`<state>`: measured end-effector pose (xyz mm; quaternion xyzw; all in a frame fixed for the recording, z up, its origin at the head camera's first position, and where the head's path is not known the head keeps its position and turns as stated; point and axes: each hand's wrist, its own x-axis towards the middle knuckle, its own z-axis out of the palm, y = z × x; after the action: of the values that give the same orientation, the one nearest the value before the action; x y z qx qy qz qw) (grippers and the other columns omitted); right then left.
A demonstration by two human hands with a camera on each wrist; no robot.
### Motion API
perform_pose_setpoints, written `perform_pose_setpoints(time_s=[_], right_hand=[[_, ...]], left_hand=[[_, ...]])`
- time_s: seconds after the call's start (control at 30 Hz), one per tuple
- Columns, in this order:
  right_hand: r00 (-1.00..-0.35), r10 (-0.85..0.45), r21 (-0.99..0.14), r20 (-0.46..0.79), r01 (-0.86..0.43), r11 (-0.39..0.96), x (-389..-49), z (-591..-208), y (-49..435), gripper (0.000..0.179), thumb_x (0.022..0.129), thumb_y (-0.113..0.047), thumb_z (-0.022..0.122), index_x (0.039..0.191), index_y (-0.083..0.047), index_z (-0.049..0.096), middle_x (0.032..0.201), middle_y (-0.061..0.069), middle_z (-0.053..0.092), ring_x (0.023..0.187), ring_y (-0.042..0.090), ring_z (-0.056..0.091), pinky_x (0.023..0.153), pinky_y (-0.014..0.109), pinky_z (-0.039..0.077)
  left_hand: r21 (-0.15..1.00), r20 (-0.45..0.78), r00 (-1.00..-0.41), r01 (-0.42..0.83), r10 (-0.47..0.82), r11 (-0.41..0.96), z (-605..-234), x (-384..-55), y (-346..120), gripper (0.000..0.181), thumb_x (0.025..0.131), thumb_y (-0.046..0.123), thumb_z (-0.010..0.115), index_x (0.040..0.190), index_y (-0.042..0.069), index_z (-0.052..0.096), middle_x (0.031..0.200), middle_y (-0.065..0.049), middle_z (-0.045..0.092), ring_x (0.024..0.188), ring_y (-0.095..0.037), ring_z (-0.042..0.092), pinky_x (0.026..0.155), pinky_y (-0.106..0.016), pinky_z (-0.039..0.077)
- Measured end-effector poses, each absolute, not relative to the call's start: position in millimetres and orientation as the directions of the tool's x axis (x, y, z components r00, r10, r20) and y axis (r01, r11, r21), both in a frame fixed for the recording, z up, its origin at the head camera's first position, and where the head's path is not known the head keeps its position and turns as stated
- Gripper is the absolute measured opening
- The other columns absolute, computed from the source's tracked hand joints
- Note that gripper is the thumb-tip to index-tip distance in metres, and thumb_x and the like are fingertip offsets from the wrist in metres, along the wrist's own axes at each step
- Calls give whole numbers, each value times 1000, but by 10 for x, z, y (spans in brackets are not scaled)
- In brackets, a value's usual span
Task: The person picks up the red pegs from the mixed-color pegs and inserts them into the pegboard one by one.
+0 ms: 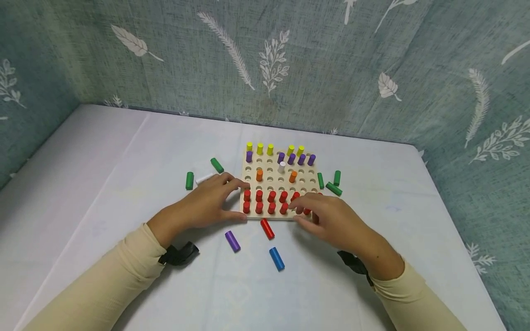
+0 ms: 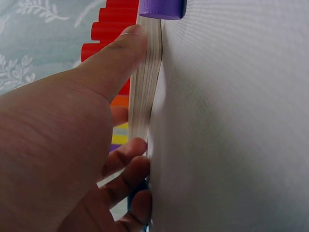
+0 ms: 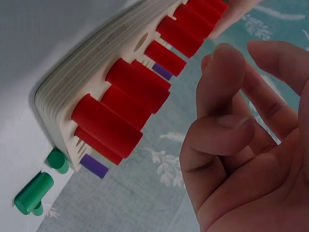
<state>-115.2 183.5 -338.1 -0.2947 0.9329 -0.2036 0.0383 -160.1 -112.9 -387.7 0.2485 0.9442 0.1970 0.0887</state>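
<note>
A pale wooden pegboard (image 1: 275, 183) holds two rows of red pegs (image 1: 271, 196) at the front. My left hand (image 1: 211, 200) touches its left side, with the thumb along the front corner. In the left wrist view, the straight thumb lies against the layered board edge (image 2: 145, 92). Over the front right part of the board hovers my right hand (image 1: 331, 220), fingers loosely bent and holding nothing. A hole (image 3: 141, 42) in the front red row has no peg. Near the front edge lie a loose red peg (image 1: 267, 228), a purple peg (image 1: 233, 241) and a blue peg (image 1: 276, 259).
Yellow pegs (image 1: 260, 148) and purple pegs (image 1: 291, 159) stand along the back, with orange pegs (image 1: 259, 175) and a white peg (image 1: 281, 167) mid-board. Loose green pegs (image 1: 189, 180) and a white one (image 1: 204, 179) lie left; more green pegs (image 1: 333, 188) lie right.
</note>
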Motion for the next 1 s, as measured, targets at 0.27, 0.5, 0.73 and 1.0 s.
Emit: perform_pose_setpoints(time_s=[0.27, 0.5, 0.73, 1.0], right_hand=[[-822, -569, -409, 8, -522, 748, -1121, -3401, 1777, 24, 90, -22, 75, 114, -18, 72, 93, -7, 66, 65, 8, 52, 57, 18, 46], [-811, -585, -383, -21, -533, 754, -1110, -3412, 1734, 27, 91, -27, 75, 117, -20, 71, 95, -8, 69, 66, 4, 51, 60, 16, 48], [-799, -601, -383, -20, -549, 742, -1102, -3439, 1727, 29, 92, -27, 73, 120, -20, 70, 100, -6, 71, 64, 2, 50, 60, 16, 48], [-789, -614, -388, -21, -560, 732, -1105, -3467, 1711, 30, 92, -26, 72, 122, -20, 70, 101, -5, 72, 65, 3, 52, 61, 17, 48]], left_hand=[[410, -72, -862, 434, 503, 802, -3875, -1600, -1122, 81, 75, 58, 81, 143, 27, 50, 139, -10, 53, 127, -28, 51, 107, -53, 45], [411, -75, -862, 430, 500, 804, -3869, -1600, -1119, 81, 75, 58, 81, 143, 27, 51, 140, -10, 53, 128, -29, 51, 108, -53, 45], [408, -76, -865, 427, 496, 807, -3871, -1600, -1116, 80, 75, 58, 82, 143, 28, 51, 140, -10, 53, 128, -29, 51, 107, -53, 45], [413, -79, -865, 425, 496, 806, -3865, -1599, -1116, 81, 74, 58, 82, 143, 28, 51, 139, -10, 53, 128, -29, 51, 108, -53, 45]])
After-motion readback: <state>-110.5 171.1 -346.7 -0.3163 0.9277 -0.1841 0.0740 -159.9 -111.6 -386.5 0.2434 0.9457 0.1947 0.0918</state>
